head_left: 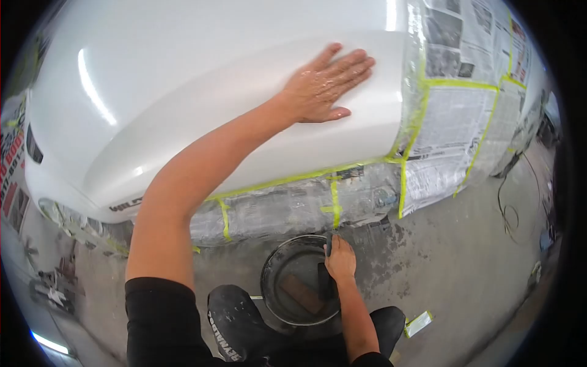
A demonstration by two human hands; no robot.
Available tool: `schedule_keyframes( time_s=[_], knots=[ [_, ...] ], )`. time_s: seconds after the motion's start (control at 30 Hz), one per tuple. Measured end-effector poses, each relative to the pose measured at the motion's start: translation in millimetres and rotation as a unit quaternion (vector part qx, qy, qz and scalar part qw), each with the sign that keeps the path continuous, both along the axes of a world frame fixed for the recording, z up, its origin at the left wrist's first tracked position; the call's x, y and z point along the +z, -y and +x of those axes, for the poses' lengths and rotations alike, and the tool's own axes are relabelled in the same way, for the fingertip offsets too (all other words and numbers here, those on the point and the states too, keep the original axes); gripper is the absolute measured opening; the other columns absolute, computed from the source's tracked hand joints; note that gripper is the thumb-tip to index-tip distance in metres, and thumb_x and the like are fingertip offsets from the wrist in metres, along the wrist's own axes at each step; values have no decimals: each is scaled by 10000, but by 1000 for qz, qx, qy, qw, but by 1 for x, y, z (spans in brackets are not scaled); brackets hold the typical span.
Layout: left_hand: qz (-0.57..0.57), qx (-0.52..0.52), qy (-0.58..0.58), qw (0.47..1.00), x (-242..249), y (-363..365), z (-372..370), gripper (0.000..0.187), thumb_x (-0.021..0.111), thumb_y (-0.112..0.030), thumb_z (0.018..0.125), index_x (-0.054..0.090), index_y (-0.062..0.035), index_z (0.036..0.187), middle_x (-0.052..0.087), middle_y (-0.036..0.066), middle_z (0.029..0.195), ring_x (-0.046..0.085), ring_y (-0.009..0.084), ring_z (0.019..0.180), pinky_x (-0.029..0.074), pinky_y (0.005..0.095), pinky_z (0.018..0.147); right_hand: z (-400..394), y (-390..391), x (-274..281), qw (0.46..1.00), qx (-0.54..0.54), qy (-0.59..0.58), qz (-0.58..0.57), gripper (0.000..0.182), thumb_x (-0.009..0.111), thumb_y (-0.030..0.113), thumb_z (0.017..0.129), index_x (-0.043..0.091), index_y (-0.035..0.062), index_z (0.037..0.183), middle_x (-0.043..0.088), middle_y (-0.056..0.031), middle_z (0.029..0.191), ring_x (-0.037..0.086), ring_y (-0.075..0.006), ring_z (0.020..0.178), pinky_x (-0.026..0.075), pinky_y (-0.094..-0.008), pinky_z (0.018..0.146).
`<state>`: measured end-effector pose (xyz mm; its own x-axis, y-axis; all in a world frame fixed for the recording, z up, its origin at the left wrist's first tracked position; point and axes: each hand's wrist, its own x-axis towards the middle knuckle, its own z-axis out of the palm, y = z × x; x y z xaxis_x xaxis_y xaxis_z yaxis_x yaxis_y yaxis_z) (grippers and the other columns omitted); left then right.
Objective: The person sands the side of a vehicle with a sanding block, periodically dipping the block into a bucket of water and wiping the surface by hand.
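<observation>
Stained floor (440,257); my left hand (324,87), splayed on white panel (244,67), could slip, being wet; right hand (341,262) grips dark pad (328,246).

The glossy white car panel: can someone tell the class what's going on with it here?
A person's wet left hand lies flat, fingers spread, on a glossy white car panel. Their right hand seems to hold a small dark grey piece at the rim of a round black bucket, in which a brown rectangular block lies. Printed newspaper edged with yellow tape covers the area beside the panel.
</observation>
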<state>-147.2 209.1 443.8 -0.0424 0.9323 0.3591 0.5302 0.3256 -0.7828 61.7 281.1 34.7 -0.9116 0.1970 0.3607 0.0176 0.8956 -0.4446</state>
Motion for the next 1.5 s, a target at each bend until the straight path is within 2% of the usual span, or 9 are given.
schedule_keyframes(
  time_s=[0.43,0.6,0.67,0.7,0.73,0.8,0.9,1.13,1.5],
  knots=[
    [178,151,-29,972,-50,345,-10,898,588,-519,860,192,-122,1562,102,84,1640,43,317,1511,-69,575,1179,4,10,2,999,-24,-3,47,414,584,283,935,572,-22,1215,627,-177,1015,625,-348,932,531,-435,779],
    [163,166,238,943,-131,331,70,776,715,-219,806,346,-62,1471,233,211,1574,165,409,1474,84,590,1182,4,15,6,998,-27,-14,55,408,570,298,941,586,-18,1199,623,-166,947,629,-342,871,530,-432,725],
    [65,133,493,857,-229,300,79,644,701,-292,848,452,-84,1404,396,203,1471,348,339,1399,244,465,1172,3,13,4,998,-29,-7,57,417,576,308,936,583,-12,1205,630,-163,961,629,-339,884,523,-435,735],
    [219,192,733,615,-225,246,128,564,616,-348,926,469,-74,1396,404,197,1464,392,310,1364,335,432,1115,2,14,1,998,-33,-4,58,428,582,317,932,579,-6,1212,635,-160,977,628,-335,899,516,-438,750],
    [155,180,756,610,-267,222,144,542,539,-374,974,450,-72,1416,387,190,1465,446,294,1299,419,390,1035,2,14,-2,998,-37,0,58,438,588,326,928,575,0,1220,640,-157,993,626,-331,914,510,-441,764],
    [198,137,908,342,-332,175,185,601,566,-385,953,407,-60,1433,463,200,1369,521,342,1184,464,389,949,2,12,-3,998,-34,14,55,437,584,331,929,576,2,1216,641,-156,996,627,-329,915,508,-443,765],
    [35,28,820,571,-522,137,190,481,573,-231,916,486,-32,1346,506,218,1356,558,312,1180,498,382,900,2,10,1,998,-30,-6,58,419,591,314,928,585,-6,1197,626,-156,951,629,-334,882,519,-434,734],
    [66,99,732,671,-689,109,196,199,621,-146,792,722,-38,925,699,212,969,679,375,903,537,445,791,0,10,0,998,-35,-1,56,401,578,306,939,590,-6,1190,625,-157,918,632,-341,861,524,-435,721],
    [12,50,707,705,-377,7,198,191,619,-153,789,726,-38,899,702,196,902,685,361,868,540,442,754,3,24,15,992,-73,102,3,475,440,386,1007,566,32,1297,620,-212,1229,580,-404,1126,470,-480,917]
  ],
)
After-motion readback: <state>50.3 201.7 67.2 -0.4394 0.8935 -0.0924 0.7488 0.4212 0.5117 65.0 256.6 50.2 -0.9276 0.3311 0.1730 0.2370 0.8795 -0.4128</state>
